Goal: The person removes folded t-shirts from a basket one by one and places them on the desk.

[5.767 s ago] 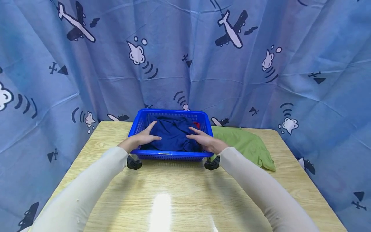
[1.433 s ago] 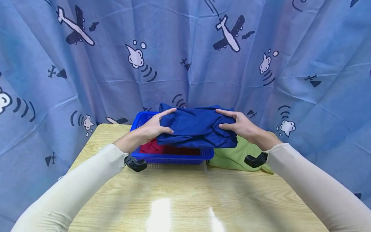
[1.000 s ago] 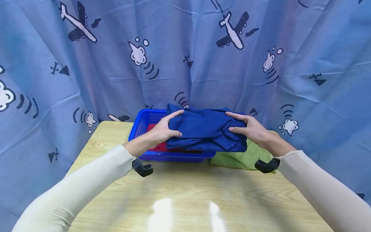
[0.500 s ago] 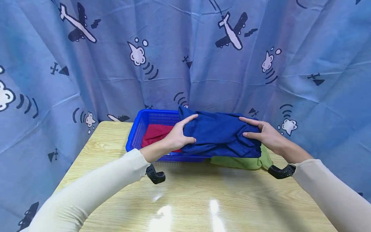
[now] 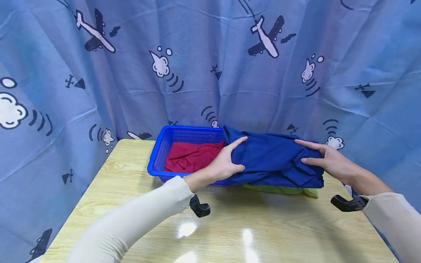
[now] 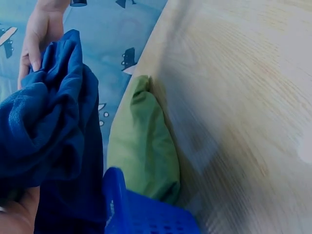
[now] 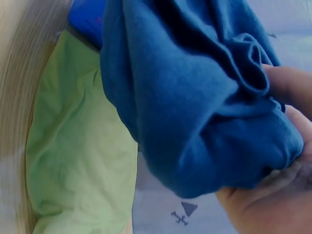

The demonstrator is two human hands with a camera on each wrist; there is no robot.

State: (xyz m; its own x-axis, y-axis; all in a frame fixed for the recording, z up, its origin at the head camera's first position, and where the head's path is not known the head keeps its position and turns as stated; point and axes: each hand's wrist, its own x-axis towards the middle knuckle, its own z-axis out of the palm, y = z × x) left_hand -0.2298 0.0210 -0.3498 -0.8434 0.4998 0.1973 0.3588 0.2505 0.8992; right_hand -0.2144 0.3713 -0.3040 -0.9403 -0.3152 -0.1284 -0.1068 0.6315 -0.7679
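A folded dark blue cloth [image 5: 269, 157] hangs between my two hands, above a green cloth [image 5: 279, 189] at the right of the table. My left hand [image 5: 225, 163] grips its left end, thumb and index finger showing on top. My right hand [image 5: 333, 163] holds the other end, the cloth bunched between thumb and fingers in the right wrist view. The left wrist view shows a gap between the blue cloth and the green cloth [image 6: 144, 141]. Most of the green cloth is hidden in the head view. Each hand's remaining fingers are out of sight under the blue cloth.
A blue plastic basket [image 5: 194, 128] with mesh walls stands at the back of the table, a red cloth [image 5: 192, 157] inside it. The blue cloth covers its right end. Bare wooden tabletop [image 5: 263, 219] lies in front. A blue curtain [image 5: 197, 73] hangs close behind.
Both hands have lifted the blue cloth out of the basket and carried it rightward over the green cloth. The red cloth in the basket has come into view.
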